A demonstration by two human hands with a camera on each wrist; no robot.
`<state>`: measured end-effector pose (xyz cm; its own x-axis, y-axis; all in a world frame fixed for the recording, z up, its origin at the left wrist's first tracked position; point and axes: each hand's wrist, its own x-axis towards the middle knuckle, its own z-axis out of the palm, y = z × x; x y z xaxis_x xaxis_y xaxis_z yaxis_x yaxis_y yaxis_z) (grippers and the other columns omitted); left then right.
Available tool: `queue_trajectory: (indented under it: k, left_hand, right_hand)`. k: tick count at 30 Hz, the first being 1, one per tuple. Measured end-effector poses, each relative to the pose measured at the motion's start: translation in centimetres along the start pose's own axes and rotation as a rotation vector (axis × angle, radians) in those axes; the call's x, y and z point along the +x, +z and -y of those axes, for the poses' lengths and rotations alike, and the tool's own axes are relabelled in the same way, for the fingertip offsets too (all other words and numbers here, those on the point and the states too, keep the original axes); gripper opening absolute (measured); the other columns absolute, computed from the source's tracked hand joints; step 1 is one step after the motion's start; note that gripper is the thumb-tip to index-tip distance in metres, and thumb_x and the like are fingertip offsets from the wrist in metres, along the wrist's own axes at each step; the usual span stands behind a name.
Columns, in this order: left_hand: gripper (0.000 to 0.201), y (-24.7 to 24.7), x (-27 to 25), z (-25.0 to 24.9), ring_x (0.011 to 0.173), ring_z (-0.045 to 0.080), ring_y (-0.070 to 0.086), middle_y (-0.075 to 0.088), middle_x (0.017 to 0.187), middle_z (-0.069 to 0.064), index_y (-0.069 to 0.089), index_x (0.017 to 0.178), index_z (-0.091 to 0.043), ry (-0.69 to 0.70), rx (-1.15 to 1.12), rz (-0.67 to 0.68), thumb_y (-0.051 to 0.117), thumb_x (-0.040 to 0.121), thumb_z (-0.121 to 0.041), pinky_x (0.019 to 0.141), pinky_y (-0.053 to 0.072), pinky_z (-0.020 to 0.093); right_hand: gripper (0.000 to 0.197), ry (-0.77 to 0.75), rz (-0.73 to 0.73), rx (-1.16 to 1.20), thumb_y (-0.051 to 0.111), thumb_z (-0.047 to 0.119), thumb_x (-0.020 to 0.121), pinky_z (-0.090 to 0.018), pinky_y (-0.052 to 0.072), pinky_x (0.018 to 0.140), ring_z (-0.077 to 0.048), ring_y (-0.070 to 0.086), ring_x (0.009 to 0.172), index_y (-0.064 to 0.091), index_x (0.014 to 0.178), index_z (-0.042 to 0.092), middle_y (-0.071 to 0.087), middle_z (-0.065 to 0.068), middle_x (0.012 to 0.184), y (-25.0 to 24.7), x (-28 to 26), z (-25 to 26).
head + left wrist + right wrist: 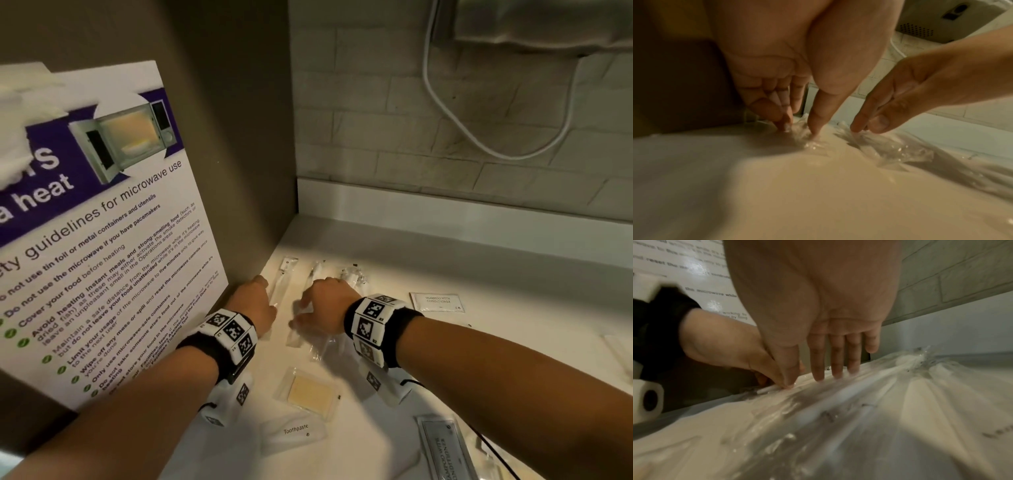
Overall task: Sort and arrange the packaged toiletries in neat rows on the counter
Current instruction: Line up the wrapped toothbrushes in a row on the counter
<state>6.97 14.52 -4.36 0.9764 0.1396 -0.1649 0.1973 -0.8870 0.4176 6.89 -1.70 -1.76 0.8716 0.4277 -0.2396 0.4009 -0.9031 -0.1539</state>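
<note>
The white counter (428, 260) carries the packaged toiletries in its left back corner, next to a large white and purple microwave safety poster (102, 219) that leans on the side wall. Three long clear plastic packets lie side by side there. The left hand (255, 305) presses with straight fingertips (815, 129) on the leftmost clear packet (281, 279); its grip is released, not clenched. The right hand (325, 305) lies flat with straight fingers (818, 363) on the middle clear packet (313, 329), grip also released. The third clear packet (352, 275) is just beside it. Nearer lie a square pale yellow soap packet (308, 394), a white toothpaste sachet (296, 432) and two shampoo sachets (437, 302).
</note>
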Motion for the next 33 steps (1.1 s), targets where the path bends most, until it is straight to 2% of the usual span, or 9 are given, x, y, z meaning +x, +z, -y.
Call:
queue_trajectory:
  k: [4,9,13,16,20,24,28,30,33]
  left_hand:
    - [0.039,-0.7,-0.1,-1.0,0.109,0.028,0.064,0.066,0.121,0.011,0.056,0.124,-0.008,-0.027,0.152,0.003,0.063,0.088,-0.02,0.087,0.051,0.032]
    - [0.031,-1.5,-0.2,-1.5,0.095,0.027,0.066,0.068,0.106,0.008,0.06,0.109,-0.011,-0.008,0.117,-0.023,0.068,0.081,-0.02,0.075,0.052,0.03]
    - [0.029,-1.2,-0.4,-1.8,0.087,0.023,0.062,0.064,0.105,0.005,0.057,0.107,-0.011,0.058,0.078,-0.067,0.069,0.08,-0.01,0.07,0.047,0.028]
    - [0.028,-0.6,-0.4,-1.6,0.081,0.018,0.058,0.064,0.108,0.005,0.061,0.105,-0.013,0.099,0.055,-0.017,0.07,0.079,-0.01,0.07,0.047,0.025]
    - [0.029,-0.5,-0.2,-1.3,0.101,0.019,0.063,0.059,0.116,0.004,0.066,0.109,-0.016,0.117,0.022,0.012,0.073,0.082,-0.024,0.09,0.052,0.031]
    - [0.025,-0.9,0.0,-0.5,0.103,0.018,0.064,0.062,0.119,0.004,0.069,0.109,-0.019,0.148,0.07,0.009,0.067,0.085,-0.012,0.092,0.052,0.029]
    - [0.026,-0.9,0.0,-0.2,0.102,0.02,0.065,0.062,0.12,0.005,0.069,0.112,-0.017,0.148,0.088,-0.004,0.065,0.087,-0.014,0.092,0.051,0.03]
    - [0.023,-0.8,-0.3,-0.7,0.093,0.02,0.064,0.062,0.115,0.006,0.069,0.111,-0.016,0.151,0.03,-0.053,0.062,0.089,-0.019,0.086,0.051,0.03]
    - [0.019,-0.6,-1.2,-1.8,0.075,0.017,0.061,0.068,0.09,0.004,0.065,0.105,-0.014,0.142,-0.158,-0.026,0.063,0.088,-0.021,0.066,0.046,0.021]
  right_hand:
    - [0.049,0.013,-0.005,0.132,0.065,0.039,0.084,-0.042,0.051,0.093,-0.029,0.059,0.11,0.059,0.127,0.017,0.056,-0.007,0.123,-0.1,0.5,-0.3]
    - [0.061,-0.028,0.053,0.132,0.059,0.052,0.087,-0.042,0.045,0.1,-0.03,0.052,0.121,0.051,0.138,0.018,0.046,-0.008,0.136,0.2,0.6,-0.9]
    - [0.063,-0.102,0.018,0.082,0.05,0.065,0.082,-0.046,0.043,0.103,-0.028,0.048,0.126,0.057,0.13,0.023,0.05,-0.005,0.138,0.6,0.6,-1.5]
    - [0.049,-0.137,-0.005,0.057,0.053,0.042,0.087,-0.042,0.044,0.102,-0.026,0.051,0.124,0.056,0.132,0.022,0.052,-0.004,0.138,0.2,0.1,-2.0]
    - [0.045,-0.256,0.015,-0.011,0.046,0.015,0.089,-0.044,0.041,0.105,-0.024,0.053,0.124,0.058,0.132,0.024,0.055,-0.002,0.139,-0.3,-0.3,-1.9]
    - [0.04,-0.287,0.022,-0.097,0.041,0.02,0.092,-0.045,0.043,0.101,-0.027,0.054,0.117,0.059,0.127,0.029,0.059,-0.003,0.129,-0.7,0.3,-1.1]
    - [0.023,-0.272,-0.049,-0.085,0.046,0.031,0.093,-0.041,0.051,0.084,-0.028,0.057,0.101,0.069,0.096,0.027,0.063,-0.002,0.101,-0.6,1.1,-0.7]
    - [0.022,-0.28,-0.036,-0.069,0.05,0.03,0.093,-0.04,0.05,0.085,-0.025,0.054,0.103,0.071,0.098,0.027,0.063,-0.001,0.103,-1.0,1.3,-0.8]
    - [0.025,-0.287,-0.007,-0.056,0.052,0.024,0.094,-0.041,0.048,0.092,-0.024,0.052,0.111,0.07,0.111,0.025,0.062,-0.001,0.114,-1.6,1.7,-1.0]
